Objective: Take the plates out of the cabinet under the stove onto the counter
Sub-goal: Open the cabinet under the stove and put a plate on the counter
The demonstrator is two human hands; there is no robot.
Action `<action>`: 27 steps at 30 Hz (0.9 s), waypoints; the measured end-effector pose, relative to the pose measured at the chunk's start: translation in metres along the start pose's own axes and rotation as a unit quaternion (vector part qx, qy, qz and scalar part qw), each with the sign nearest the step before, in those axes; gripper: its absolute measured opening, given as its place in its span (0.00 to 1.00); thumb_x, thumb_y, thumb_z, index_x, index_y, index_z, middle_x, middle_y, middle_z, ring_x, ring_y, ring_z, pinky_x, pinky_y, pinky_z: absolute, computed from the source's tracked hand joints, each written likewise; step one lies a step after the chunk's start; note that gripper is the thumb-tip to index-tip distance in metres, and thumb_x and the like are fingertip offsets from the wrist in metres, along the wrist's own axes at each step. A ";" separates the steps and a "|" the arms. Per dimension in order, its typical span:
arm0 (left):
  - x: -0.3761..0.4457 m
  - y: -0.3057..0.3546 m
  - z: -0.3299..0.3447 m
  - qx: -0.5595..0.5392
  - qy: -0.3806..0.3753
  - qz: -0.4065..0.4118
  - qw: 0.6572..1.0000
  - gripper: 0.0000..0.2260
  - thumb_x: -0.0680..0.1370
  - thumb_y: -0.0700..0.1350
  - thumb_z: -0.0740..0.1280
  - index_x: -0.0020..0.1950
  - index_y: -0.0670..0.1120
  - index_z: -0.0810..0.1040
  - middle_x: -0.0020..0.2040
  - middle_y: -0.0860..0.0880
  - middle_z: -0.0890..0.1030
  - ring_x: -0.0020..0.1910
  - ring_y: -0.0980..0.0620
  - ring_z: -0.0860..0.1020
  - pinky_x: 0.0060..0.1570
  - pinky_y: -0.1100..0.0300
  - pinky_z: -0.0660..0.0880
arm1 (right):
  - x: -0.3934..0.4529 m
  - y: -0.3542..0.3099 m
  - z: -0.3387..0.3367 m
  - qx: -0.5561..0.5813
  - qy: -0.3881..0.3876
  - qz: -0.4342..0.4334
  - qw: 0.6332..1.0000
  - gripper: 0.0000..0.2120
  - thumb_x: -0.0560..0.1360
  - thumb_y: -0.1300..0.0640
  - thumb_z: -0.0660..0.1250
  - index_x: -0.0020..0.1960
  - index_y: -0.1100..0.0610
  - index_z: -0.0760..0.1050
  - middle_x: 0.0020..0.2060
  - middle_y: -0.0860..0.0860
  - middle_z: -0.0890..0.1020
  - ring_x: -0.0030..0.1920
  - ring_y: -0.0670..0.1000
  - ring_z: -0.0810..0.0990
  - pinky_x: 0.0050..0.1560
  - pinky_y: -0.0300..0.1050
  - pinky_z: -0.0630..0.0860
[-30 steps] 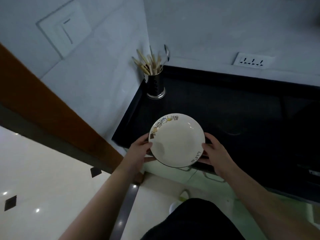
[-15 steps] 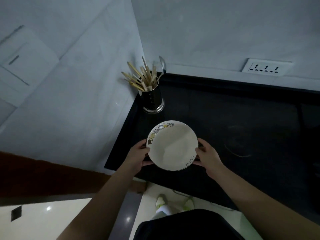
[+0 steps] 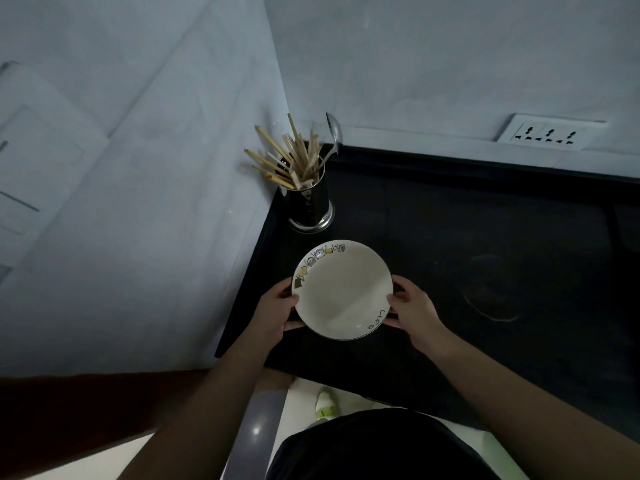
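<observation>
A white plate (image 3: 341,289) with small cartoon pictures along its upper-left rim and dark lettering at its lower right is held over the left end of the black counter (image 3: 450,265). My left hand (image 3: 275,311) grips its left edge and my right hand (image 3: 412,308) grips its right edge. I cannot tell whether the plate touches the counter. The cabinet under the stove is out of view.
A shiny metal holder (image 3: 310,202) full of wooden chopsticks and a spoon stands in the counter's back-left corner, just beyond the plate. Pale walls close the left and back. A wall socket (image 3: 547,135) sits at the back right. The floor (image 3: 304,403) shows below the counter edge.
Both hands have carried the plate forward from the counter's front edge to over its left end, closer to the chopstick holder. The view has tilted up and nearer to the counter.
</observation>
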State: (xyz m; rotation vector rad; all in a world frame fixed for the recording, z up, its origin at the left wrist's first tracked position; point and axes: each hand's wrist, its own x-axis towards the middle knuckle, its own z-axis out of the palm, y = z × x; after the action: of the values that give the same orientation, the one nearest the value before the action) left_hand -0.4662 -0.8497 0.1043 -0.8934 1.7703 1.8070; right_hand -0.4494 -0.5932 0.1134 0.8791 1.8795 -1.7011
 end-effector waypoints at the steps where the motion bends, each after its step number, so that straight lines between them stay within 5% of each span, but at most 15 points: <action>1: 0.002 0.000 -0.002 0.002 0.001 0.001 1.000 0.19 0.80 0.35 0.63 0.66 0.54 0.77 0.60 0.50 0.79 0.58 0.47 0.78 0.35 0.51 0.82 | 0.001 0.000 0.001 0.000 -0.002 0.001 1.000 0.24 0.78 0.62 0.65 0.72 0.48 0.67 0.59 0.54 0.76 0.55 0.53 0.79 0.47 0.51 0.83; 10: 0.010 -0.001 -0.002 0.031 0.005 0.007 0.999 0.18 0.80 0.36 0.64 0.63 0.57 0.78 0.59 0.53 0.78 0.55 0.51 0.78 0.31 0.54 0.82 | 0.003 0.002 0.004 -0.003 0.005 0.005 1.000 0.24 0.78 0.62 0.65 0.71 0.48 0.68 0.58 0.54 0.77 0.54 0.53 0.79 0.44 0.50 0.82; 18: 0.005 -0.003 -0.001 0.128 0.069 0.058 0.988 0.22 0.80 0.42 0.67 0.74 0.49 0.68 0.66 0.46 0.75 0.55 0.50 0.77 0.36 0.59 0.80 | 0.011 0.005 -0.001 -0.103 0.008 -0.012 0.995 0.21 0.79 0.55 0.64 0.71 0.49 0.67 0.47 0.46 0.79 0.47 0.47 0.80 0.38 0.42 0.78; 21: -0.007 -0.005 -0.003 0.232 0.111 0.123 0.958 0.21 0.80 0.45 0.66 0.73 0.49 0.68 0.63 0.46 0.77 0.51 0.54 0.76 0.48 0.55 0.79 | 0.009 0.004 -0.010 -0.183 0.024 -0.041 0.982 0.20 0.79 0.53 0.63 0.71 0.49 0.67 0.46 0.45 0.78 0.44 0.46 0.80 0.37 0.41 0.77; 24: -0.028 -0.006 -0.001 0.331 0.110 0.193 0.917 0.20 0.81 0.46 0.64 0.73 0.49 0.69 0.62 0.48 0.78 0.51 0.56 0.75 0.47 0.62 0.73 | 0.001 0.001 -0.019 -0.258 0.032 -0.098 0.961 0.20 0.79 0.51 0.62 0.70 0.49 0.67 0.47 0.43 0.75 0.40 0.44 0.80 0.34 0.38 0.74; 27: -0.051 -0.009 0.005 0.438 0.104 0.244 0.859 0.19 0.81 0.50 0.63 0.72 0.51 0.69 0.67 0.48 0.73 0.62 0.51 0.73 0.57 0.56 0.73 | -0.011 -0.001 -0.022 -0.321 0.037 -0.156 0.933 0.22 0.79 0.48 0.62 0.72 0.48 0.65 0.56 0.48 0.77 0.45 0.44 0.79 0.39 0.38 0.74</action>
State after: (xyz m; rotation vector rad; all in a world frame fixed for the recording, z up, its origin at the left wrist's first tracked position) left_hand -0.4257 -0.8385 0.1348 -0.2651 2.7688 0.8923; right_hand -0.4406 -0.5733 0.1244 0.3964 2.5053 -1.0682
